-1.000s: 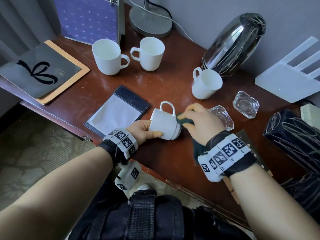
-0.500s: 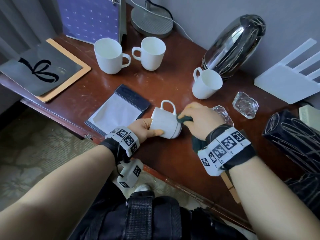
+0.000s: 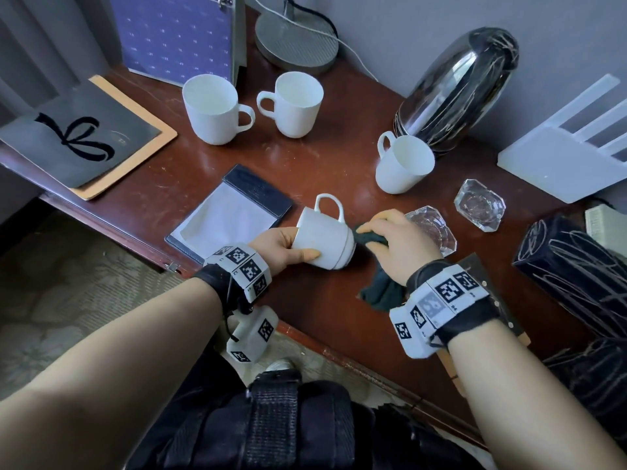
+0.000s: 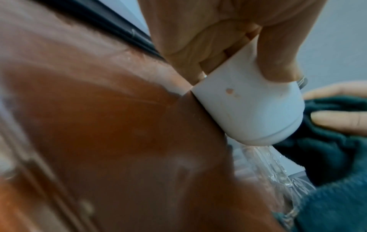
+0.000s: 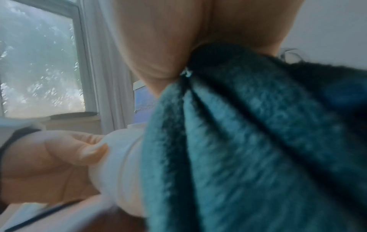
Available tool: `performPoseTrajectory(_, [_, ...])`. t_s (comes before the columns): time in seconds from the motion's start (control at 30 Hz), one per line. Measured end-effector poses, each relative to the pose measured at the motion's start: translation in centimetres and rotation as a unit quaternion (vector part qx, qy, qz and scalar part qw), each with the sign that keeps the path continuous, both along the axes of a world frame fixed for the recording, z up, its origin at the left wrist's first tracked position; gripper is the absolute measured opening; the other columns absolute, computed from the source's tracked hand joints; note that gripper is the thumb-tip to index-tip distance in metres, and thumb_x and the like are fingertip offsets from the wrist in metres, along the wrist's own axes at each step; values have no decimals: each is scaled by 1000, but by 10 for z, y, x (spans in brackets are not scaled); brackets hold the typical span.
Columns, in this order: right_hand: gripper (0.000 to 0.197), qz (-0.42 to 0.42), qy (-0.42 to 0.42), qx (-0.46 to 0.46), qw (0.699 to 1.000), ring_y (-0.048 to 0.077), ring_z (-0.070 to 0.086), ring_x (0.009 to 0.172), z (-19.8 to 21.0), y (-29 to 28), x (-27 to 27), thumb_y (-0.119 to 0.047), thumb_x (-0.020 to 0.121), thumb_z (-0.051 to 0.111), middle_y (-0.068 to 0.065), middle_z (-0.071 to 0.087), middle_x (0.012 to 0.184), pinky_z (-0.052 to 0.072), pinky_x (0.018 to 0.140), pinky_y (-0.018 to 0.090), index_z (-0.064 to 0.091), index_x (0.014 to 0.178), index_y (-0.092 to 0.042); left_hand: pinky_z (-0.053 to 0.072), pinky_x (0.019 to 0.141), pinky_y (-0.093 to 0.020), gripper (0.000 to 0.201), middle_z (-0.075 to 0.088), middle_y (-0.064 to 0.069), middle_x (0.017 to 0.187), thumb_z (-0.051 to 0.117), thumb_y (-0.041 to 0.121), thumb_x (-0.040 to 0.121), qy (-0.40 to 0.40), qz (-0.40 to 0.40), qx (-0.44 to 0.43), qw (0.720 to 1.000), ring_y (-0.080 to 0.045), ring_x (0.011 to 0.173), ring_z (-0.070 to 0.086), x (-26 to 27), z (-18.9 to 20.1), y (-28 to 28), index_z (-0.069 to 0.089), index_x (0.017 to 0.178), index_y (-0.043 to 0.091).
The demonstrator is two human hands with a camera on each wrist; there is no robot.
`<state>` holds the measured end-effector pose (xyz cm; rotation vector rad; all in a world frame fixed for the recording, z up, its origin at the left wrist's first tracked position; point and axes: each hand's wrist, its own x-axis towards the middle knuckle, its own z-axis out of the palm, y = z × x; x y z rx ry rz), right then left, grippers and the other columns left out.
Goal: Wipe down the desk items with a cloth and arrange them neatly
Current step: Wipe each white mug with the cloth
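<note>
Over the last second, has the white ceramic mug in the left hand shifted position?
No. The white ceramic mug lies just as close to the dark-edged notepad and the clear glass ashtray as before.

R hand (image 5: 208,36) bunches teal cloth (image 5: 248,149), which covers base of white mug (image 5: 119,172). L hand (image 5: 45,164) grips mug, thumb on its side. Window (image 5: 39,62) w/ curtain behind.

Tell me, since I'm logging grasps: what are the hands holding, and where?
Left hand grips the tipped mug around its rim end; right hand holds the cloth bunched against the mug's base.
</note>
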<state>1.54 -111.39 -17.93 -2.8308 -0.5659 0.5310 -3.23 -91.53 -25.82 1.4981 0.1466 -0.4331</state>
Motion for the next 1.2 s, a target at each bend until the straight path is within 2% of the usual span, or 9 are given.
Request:
performPoseTrajectory(0.13, [45, -113, -68, 185, 974, 22, 48, 110, 1, 13, -3, -13, 84, 64, 9, 42, 130, 37, 88, 21, 46, 125, -14, 43, 92, -17, 30, 65, 2, 104, 64, 13, 85, -20, -29, 87, 996, -4, 93, 60, -1, 2, 5, 57, 114, 16])
performPoseTrajectory(0.27, [47, -118, -121, 270, 948, 9, 43, 97, 2, 32, -7, -7, 75, 71, 11, 40, 122, 28, 82, 8, 49, 116, -7, 39, 83, -14, 29, 63, 7, 96, 64, 8, 86, -19, -68, 155, 985, 5, 81, 57, -3, -2, 8, 59, 114, 13])
performPoseTrajectory(0.4, [46, 24, -106, 161, 981, 22, 42, 119, -7, 56, -10, -12, 81, 64, 5, 44, 132, 32, 103, 30, 52, 125, -15, 35, 76, 3, 24, 62, 10, 99, 62, 10, 87, -35, -61, 152, 986, 21, 72, 54, -4, -3, 3, 64, 111, 13])
performPoseTrajectory(0.5, [45, 53, -122, 63, 989, 26, 38, 123, -16, 63, -13, -15, 86, 56, -4, 40, 141, 35, 96, 42, 50, 130, -25, 34, 73, 5, 23, 62, 11, 96, 62, 12, 87, -30, -63, 163, 984, 20, 71, 54, -1, 0, 4, 65, 110, 14])
performPoseTrajectory(0.6, [43, 100, -139, 76, 982, 39, 48, 108, -18, 49, -13, 0, 78, 57, 8, 51, 130, 46, 80, 46, 62, 116, -18, 39, 86, -9, 25, 65, 6, 103, 64, 15, 86, -10, -69, 180, 981, -1, 90, 56, 1, 2, 6, 66, 111, 14])
performPoseTrajectory(0.8, [46, 90, -52, 33, 994, 29, 48, 113, 1, -4, -4, 8, 75, 49, 2, 46, 127, 43, 88, 34, 60, 114, -14, 34, 94, -17, 30, 66, 4, 111, 65, 17, 86, 4, -75, 204, 976, -8, 103, 56, 3, 5, 8, 64, 115, 18])
performPoseTrajectory(0.9, [46, 43, -109, 133, 984, 23, 48, 115, 17, 23, 1, 5, 76, 52, 3, 47, 127, 35, 94, 24, 59, 117, -14, 34, 95, -17, 29, 66, 6, 109, 65, 18, 86, 3, -86, 207, 975, -8, 103, 57, 3, 7, 8, 65, 114, 20])
performPoseTrajectory(1.07, [51, 137, -39, 71, 987, 29, 33, 125, 2, 77, -12, -2, 81, 48, 0, 37, 142, 35, 102, 38, 54, 127, -23, 33, 74, -17, 12, 59, 0, 91, 64, 18, 86, -3, -62, 242, 968, -11, 88, 51, 3, 8, 4, 63, 98, 15])
performPoseTrajectory(1.2, [53, 83, -29, 99, 991, 31, 35, 119, -8, 45, -25, 6, 77, 47, 3, 38, 140, 35, 99, 36, 60, 120, -22, 40, 80, -12, 16, 67, 0, 102, 66, 14, 85, 10, -48, 185, 982, -7, 87, 58, 2, 6, 5, 67, 101, 13])
